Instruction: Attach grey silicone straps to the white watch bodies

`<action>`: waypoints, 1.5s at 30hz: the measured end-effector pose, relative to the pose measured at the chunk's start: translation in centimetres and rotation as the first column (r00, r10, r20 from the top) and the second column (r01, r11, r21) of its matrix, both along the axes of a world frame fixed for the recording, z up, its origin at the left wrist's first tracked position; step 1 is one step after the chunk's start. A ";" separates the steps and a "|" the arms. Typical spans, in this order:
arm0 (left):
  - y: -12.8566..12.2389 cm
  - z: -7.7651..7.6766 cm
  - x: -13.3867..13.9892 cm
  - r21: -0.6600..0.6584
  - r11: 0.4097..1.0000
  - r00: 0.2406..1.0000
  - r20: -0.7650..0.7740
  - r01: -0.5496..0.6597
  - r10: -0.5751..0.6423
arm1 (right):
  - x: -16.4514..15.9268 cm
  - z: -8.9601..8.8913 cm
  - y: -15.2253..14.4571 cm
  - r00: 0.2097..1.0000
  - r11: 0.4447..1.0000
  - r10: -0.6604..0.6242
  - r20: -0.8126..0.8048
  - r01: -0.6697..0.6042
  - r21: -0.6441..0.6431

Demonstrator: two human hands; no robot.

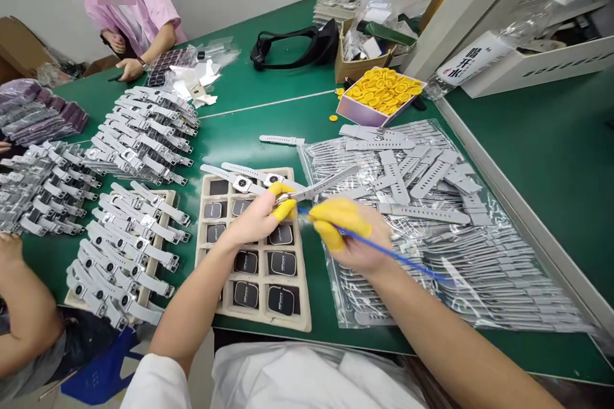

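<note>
My left hand (256,216), in yellow finger cots, pinches a smartwatch by its silver case (283,198). A grey watch strap (333,180) extends from the case to the right. My right hand (352,233), also in yellow finger cots, grips a thin blue stick-like tool (398,257). Its tip is close to the watch; whether they touch I cannot tell. Below my left hand lies a cream compartment tray (302,294) with several black-faced watch cases (283,262). Two watches with grey straps (242,184) rest across its far end.
Grey straps (432,176) lie loose on bagged straps (503,281) at right. Behind them stands a box of yellow finger cots (388,92). Strapped watches (127,255) are stacked on trays at left. A black headset-like strap (292,48) lies farther back. Other people (137,13) sit left.
</note>
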State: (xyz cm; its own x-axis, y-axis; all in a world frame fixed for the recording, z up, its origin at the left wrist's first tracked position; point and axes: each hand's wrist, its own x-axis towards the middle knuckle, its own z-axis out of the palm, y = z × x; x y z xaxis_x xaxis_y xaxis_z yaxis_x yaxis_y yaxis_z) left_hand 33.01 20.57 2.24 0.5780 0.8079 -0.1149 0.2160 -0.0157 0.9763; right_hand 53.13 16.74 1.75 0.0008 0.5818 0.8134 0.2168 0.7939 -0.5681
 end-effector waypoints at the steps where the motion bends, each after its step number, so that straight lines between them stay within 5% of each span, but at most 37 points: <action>1: 0.0 0.1 -0.1 0.018 1.000 1.000 0.003 0.022 -0.022 | -0.5 -0.6 0.3 0.998 0.995 0.013 -0.059 -0.019 -0.097; 5: 0.0 0.4 -0.3 0.044 0.996 0.997 0.016 0.079 -0.079 | -1.2 -2.5 0.8 0.972 0.936 -0.030 -0.232 -0.054 -0.347; 8: 0.2 0.5 -0.4 0.035 0.995 0.992 0.075 0.097 -0.099 | -0.9 -2.8 1.2 0.968 0.979 -0.196 -0.156 0.183 -0.093; 10: 0.3 0.4 -0.4 0.024 0.995 0.990 0.093 0.101 -0.103 | -0.7 -2.5 1.9 0.907 0.926 -0.344 -0.242 0.370 0.074; 13: 0.3 0.3 -0.5 -0.006 0.997 0.991 0.108 0.083 -0.081 | -0.5 -2.2 3.0 0.794 0.886 -0.446 -0.413 0.456 -0.081; 17: 0.5 0.1 -0.5 -0.118 0.993 0.974 0.225 0.030 -0.003 | -0.9 -2.5 3.1 0.736 0.871 -0.478 -0.479 0.324 -0.370; 19: 0.6 0.1 -0.5 -0.183 0.983 0.955 0.295 0.019 0.037 | -1.5 -2.8 2.5 0.746 0.857 -0.421 -0.516 0.140 -0.496; 22: 0.7 0.2 -0.5 -0.241 0.970 0.931 0.358 0.021 0.069 | -2.4 -3.0 1.8 0.763 0.729 -0.316 -0.563 -0.184 -0.659; 25: 0.6 0.2 -0.3 -0.257 0.965 0.928 0.369 0.046 0.053 | -2.6 -3.0 1.6 0.784 0.628 -0.219 -0.581 -0.343 -0.699; 29: 0.3 0.1 0.1 -0.260 0.960 0.942 0.334 0.108 -0.015 | -2.4 -3.3 1.5 0.840 0.577 -0.099 -0.534 -0.389 -0.719; 32: 0.2 0.0 -0.1 -0.259 0.955 0.953 0.296 0.144 -0.064 | -2.1 -3.6 1.4 0.926 0.623 -0.063 -0.371 -0.254 -0.740; 34: 0.1 0.0 -0.4 -0.256 0.953 0.960 0.264 0.160 -0.091 | -1.6 -3.7 1.5 0.971 0.712 -0.028 -0.238 -0.148 -0.687; 37: 0.1 -0.2 -0.9 -0.217 0.963 0.979 0.160 0.161 -0.127 | -0.8 -3.7 1.9 0.999 0.880 0.005 -0.046 -0.027 -0.474; 39: 0.1 -0.3 -1.1 -0.175 0.976 0.989 0.097 0.130 -0.114 | -0.4 -3.7 2.2 0.998 0.946 0.013 0.056 0.006 -0.325; 42: 0.2 -0.4 -1.4 -0.079 0.996 0.998 0.046 0.051 -0.047 | -0.1 -3.7 2.4 0.991 0.972 0.011 0.133 0.020 -0.233; 45: 0.4 -0.3 -1.7 0.014 1.000 1.000 -0.004 -0.018 0.018 | -0.3 -3.7 2.3 0.994 0.944 0.021 0.111 0.016 -0.330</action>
